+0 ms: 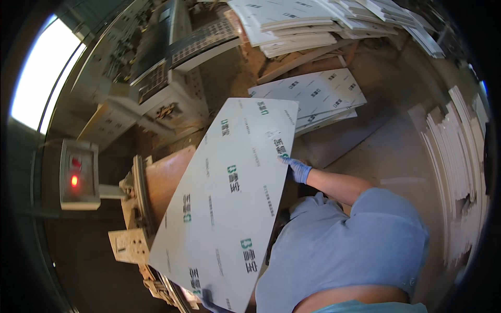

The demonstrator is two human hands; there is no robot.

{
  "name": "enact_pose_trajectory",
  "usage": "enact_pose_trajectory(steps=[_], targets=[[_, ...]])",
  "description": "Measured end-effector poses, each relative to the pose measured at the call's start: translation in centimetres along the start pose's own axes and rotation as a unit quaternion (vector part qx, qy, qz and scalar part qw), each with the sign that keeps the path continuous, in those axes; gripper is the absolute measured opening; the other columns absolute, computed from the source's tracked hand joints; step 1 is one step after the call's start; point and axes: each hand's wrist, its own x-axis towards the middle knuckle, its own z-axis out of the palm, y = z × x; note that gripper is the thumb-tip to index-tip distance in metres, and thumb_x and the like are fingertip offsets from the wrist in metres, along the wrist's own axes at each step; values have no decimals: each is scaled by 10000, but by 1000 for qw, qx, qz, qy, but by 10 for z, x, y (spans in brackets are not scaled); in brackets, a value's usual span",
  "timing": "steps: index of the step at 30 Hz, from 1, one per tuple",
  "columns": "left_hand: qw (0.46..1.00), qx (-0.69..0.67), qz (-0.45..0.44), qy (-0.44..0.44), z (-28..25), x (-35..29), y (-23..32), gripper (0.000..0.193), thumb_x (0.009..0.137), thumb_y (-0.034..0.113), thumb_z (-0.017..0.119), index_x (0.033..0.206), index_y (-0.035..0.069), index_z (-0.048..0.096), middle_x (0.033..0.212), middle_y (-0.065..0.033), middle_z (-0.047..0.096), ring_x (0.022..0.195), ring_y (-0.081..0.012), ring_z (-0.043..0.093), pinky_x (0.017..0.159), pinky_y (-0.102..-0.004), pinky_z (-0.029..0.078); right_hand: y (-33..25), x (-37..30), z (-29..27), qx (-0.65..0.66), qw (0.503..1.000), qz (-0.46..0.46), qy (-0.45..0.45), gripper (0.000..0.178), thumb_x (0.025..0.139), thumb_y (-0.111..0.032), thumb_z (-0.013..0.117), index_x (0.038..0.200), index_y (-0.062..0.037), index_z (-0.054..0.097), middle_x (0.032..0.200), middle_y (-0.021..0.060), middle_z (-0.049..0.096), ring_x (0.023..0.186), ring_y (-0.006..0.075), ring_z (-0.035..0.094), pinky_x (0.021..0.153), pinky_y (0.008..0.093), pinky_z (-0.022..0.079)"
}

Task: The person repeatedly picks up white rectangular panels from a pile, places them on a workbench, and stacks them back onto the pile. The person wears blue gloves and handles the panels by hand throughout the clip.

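A large white rectangular panel [224,177], its film printed with green and dark marks, lies slantwise before me, between my body and a machine bed. At its right edge, my right hand [299,170] in a blue glove is closed, thumb on top and the other fingers partly hidden. Down at the panel's near left edge, my left hand [210,301] in a dark blue glove grips the border; most of it is cut off by the picture's lower rim. The panel covers part of a brown board surface [169,169] on the machine.
A control box [80,175] with a glowing red light stands at the left. Beyond the panel is a low stack of similar panels [323,91], with larger stacks [297,26] behind. White boards [454,177] are stacked at the right. Machinery [172,88] occupies the far left.
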Motion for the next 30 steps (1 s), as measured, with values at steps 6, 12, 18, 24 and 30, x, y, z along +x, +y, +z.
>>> enact_pose_trajectory(steps=[6,12,18,24,30], targets=[[975,35,69,-206,238,80,-4,429,858,186,539,1241,-5,511,1142,-114,577,1018,-220,565,898,-334,472,-121,38,-118,142,986,-50,72,478,928,-416,550,1260,-74,525,1223,128,599,1092,277,579,951,434,470],[939,149,54,-305,474,131,-71,135,815,92,605,924,64,529,856,-1,522,781,-122,535,720,-290,489,-204,72,-176,226,956,-92,165,533,970,-476,405,1310,-75,494,1295,121,559,1171,297,527,1018,458,399],[907,137,-56,-394,629,191,-181,293,787,47,680,1049,43,549,952,-18,592,846,-118,564,753,-272,491,-206,146,-268,280,935,-82,203,493,960,-492,409,1241,-112,547,1228,102,605,1105,305,563,975,490,425],[886,199,-119,-402,701,252,-235,412,803,-25,659,1192,38,535,1066,-50,625,934,-167,601,827,-312,506,-189,204,-258,289,933,-25,213,390,940,-467,480,1150,-157,585,1121,78,650,993,289,617,885,524,476],[852,289,-155,-409,734,353,-269,491,804,-6,673,1251,79,490,1108,-67,612,975,-201,599,789,-339,525,-231,212,-201,186,946,-27,265,482,834,-561,594,1134,-183,592,1031,48,659,893,233,613,715,417,461]])
